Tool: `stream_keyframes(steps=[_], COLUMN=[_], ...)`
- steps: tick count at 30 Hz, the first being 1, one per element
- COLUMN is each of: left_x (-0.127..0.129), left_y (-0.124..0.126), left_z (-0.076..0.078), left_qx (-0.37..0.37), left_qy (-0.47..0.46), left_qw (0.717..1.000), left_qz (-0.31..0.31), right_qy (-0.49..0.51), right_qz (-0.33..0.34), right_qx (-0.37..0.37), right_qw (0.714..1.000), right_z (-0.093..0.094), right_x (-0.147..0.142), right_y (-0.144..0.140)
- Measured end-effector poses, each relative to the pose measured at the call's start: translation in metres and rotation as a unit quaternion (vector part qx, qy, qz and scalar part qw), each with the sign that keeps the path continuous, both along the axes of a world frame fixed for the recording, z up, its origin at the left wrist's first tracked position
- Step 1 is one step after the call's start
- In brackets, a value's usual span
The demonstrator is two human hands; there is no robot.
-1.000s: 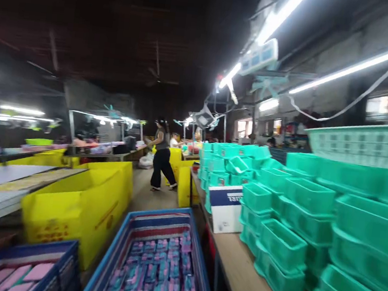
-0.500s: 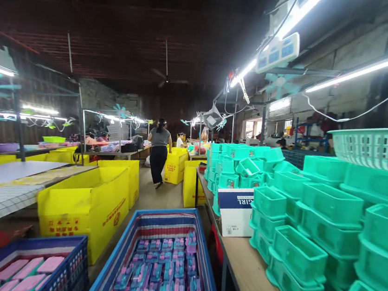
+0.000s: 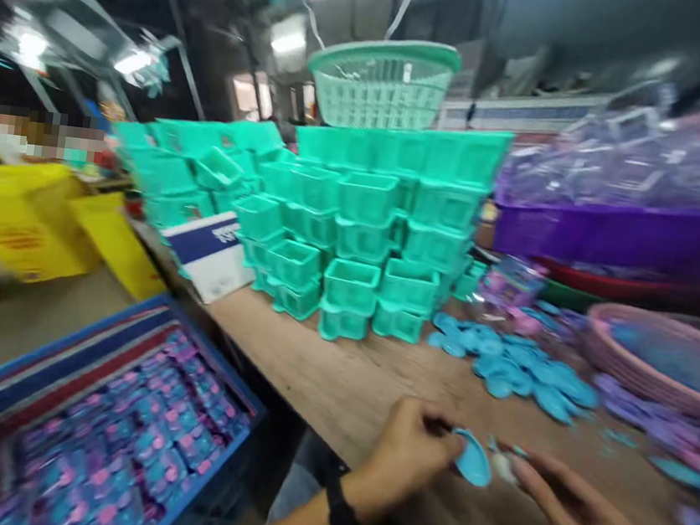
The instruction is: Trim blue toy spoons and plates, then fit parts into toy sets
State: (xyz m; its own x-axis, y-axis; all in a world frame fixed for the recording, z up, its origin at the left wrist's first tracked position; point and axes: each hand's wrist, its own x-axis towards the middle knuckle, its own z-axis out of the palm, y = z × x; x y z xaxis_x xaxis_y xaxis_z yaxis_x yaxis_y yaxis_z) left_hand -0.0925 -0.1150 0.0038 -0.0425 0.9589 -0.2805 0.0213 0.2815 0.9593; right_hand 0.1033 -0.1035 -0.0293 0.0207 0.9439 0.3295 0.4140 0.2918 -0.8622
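Wood-topped and cluttered, the workbench (image 3: 337, 379) runs away from the camera in a dim workshop, and the whole view is smeared by motion. Low on the bench, near its front edge, the left hand (image 3: 407, 454) pinches a small blue plastic disc (image 3: 471, 462) between thumb and fingers, the disc held just above the wood. The right hand (image 3: 579, 520) lies just beside it, fingers stretched toward the disc and loosely open; something small and pale sits at its fingertips, but the blur hides whether it is gripped. A dark band (image 3: 342, 510) circles the left wrist. Beyond the hands a loose scatter of blue discs (image 3: 515, 366) lies on the bench, with a pink basin (image 3: 660, 365) to the right of it and a purple crate (image 3: 619, 234) of clear bags behind. Farther back stands a tall stack of teal plastic trays (image 3: 359, 230), a teal basket (image 3: 383, 81) on top. A white and blue carton (image 3: 209, 251) rests left of the stack. On the floor to the left sit a blue crate (image 3: 91, 427) of small packaged items and yellow boxes (image 3: 32, 218).
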Motion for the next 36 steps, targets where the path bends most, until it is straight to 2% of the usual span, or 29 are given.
stream_keyframes(steps=[3,6,13,20,24,26,29,32,36], left_x=[0.002,0.003,0.002,-0.003,-0.005,-0.007,-0.011,-0.012,-0.003], left_y=[-0.004,-0.010,-0.013,-0.010,-0.009,-0.008,-0.005,-0.003,0.000], left_z=[0.019,0.029,0.028,0.035,0.036,0.035,0.037,0.037,0.028], left_qx=[-0.017,-0.009,0.046,0.050,0.054,0.056,0.068,0.086,0.066], left_qy=[-0.041,-0.042,0.041,0.061,0.066,0.070,0.107,0.150,0.122], left_qw=[0.999,0.999,0.997,0.992,0.990,0.987,0.978,0.967,0.967], left_qz=[-0.003,-0.010,-0.042,-0.100,-0.111,-0.131,-0.166,-0.186,-0.214], right_qy=[0.070,0.111,0.103,0.091,0.069,0.034,-0.017,-0.046,-0.084], right_qz=[-0.002,0.014,0.015,0.022,0.033,0.043,0.072,0.079,0.071], right_qx=[-0.097,-0.124,-0.110,-0.102,-0.113,-0.094,-0.026,0.034,0.065], right_qw=[0.993,0.986,0.988,0.990,0.991,0.994,0.997,0.995,0.992], right_z=[0.015,0.026,0.028,0.028,0.030,0.033,0.036,0.032,0.024], right_x=[-0.010,-0.029,-0.030,-0.031,-0.028,-0.025,-0.023,-0.025,-0.018], right_y=[-0.012,-0.015,-0.018,-0.017,-0.017,-0.016,-0.017,-0.021,-0.025])
